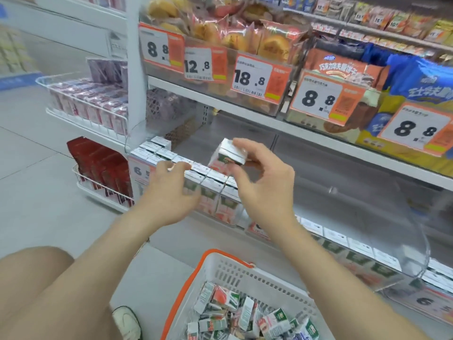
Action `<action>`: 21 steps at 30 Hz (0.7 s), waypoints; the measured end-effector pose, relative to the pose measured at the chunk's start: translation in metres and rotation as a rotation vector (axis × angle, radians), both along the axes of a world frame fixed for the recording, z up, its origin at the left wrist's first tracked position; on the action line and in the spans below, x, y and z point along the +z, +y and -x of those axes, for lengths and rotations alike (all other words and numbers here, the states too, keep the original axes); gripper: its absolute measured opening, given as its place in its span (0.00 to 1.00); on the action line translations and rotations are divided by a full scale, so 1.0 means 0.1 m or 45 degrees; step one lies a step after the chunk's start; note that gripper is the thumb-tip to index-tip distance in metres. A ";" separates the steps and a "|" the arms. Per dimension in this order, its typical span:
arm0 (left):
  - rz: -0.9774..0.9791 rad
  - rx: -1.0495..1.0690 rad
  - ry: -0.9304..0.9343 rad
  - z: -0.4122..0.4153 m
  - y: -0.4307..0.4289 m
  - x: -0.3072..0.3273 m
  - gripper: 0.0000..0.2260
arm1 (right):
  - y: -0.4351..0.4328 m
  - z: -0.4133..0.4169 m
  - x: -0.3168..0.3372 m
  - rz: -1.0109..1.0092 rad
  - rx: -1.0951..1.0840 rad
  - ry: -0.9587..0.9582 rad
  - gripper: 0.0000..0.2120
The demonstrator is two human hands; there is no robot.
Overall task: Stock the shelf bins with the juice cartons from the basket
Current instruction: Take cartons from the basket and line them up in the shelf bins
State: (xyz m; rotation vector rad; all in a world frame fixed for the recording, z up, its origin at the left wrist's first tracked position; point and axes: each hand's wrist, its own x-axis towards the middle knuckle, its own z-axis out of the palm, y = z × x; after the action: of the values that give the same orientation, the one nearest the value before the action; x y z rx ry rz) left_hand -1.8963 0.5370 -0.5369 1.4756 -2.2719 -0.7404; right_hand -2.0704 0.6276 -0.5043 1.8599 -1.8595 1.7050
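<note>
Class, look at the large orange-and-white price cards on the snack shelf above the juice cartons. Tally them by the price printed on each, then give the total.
8.8 cards: 3
12.8 card: 1
18.8 card: 1
Total: 5

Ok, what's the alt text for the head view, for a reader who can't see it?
The right hand pinches a juice carton above a clear shelf bin partly filled with upright cartons, while the left hand touches their tops. Below, a white basket with an orange handle holds more cartons in a jumble.
</note>
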 end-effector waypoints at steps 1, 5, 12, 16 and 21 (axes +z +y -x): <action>0.050 0.038 -0.166 -0.02 -0.03 -0.07 0.31 | -0.18 -0.03 -0.02 0.000 0.009 0.097 0.20; 0.086 -0.020 -0.519 0.00 -0.06 -0.31 0.44 | -0.96 -0.15 -0.14 -0.089 -0.018 0.341 0.23; 0.164 -0.034 -0.584 0.01 -0.02 -0.35 0.46 | -1.92 -0.42 -0.35 -0.496 -0.099 0.255 0.15; 0.091 -0.025 -0.583 0.07 -0.01 -0.38 0.49 | -2.09 -0.43 -0.40 -0.767 0.023 0.066 0.16; 0.054 0.006 -0.541 0.13 -0.02 -0.39 0.51 | -2.07 -0.29 -0.36 -1.074 0.208 0.177 0.29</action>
State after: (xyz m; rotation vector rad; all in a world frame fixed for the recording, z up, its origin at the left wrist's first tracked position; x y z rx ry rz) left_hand -1.9095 0.5353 -0.5756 1.7522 -2.5633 -0.4004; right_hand -2.0414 0.4206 -0.5399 2.3319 -2.6687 0.7905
